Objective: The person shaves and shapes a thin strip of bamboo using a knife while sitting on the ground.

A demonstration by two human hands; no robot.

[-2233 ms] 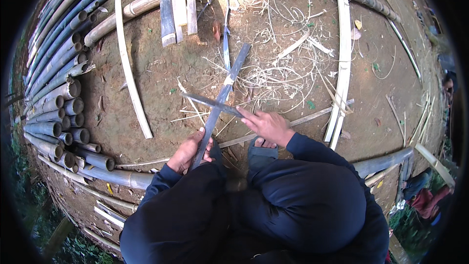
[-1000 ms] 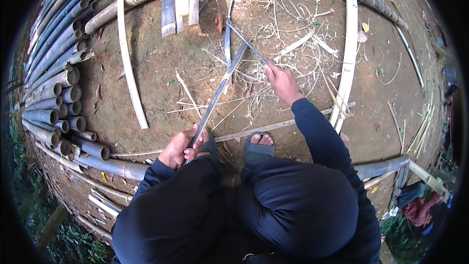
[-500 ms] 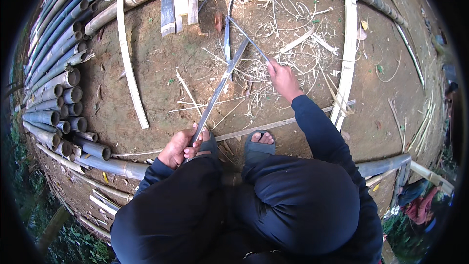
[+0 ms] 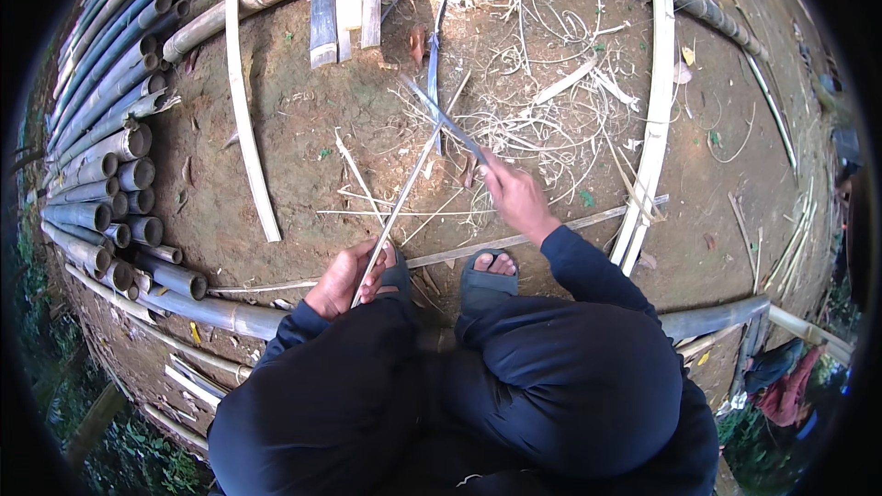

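Two hands, left hand (image 4: 342, 280) pinching bamboo strip (image 4: 404, 193), right hand (image 4: 516, 197) grip clamping knife (image 4: 446, 119) across it

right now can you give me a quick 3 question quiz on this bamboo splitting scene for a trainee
1. True or false: the left hand grips the near end of the bamboo strip.
2. What does the right hand hold? A) a long knife B) a hammer C) a rope
3. Fill in: the stacked bamboo poles lie on the person's ____ side.

Key:
1. True; its grip is closed on the strip.
2. A; the knife blade crosses the strip.
3. Left.
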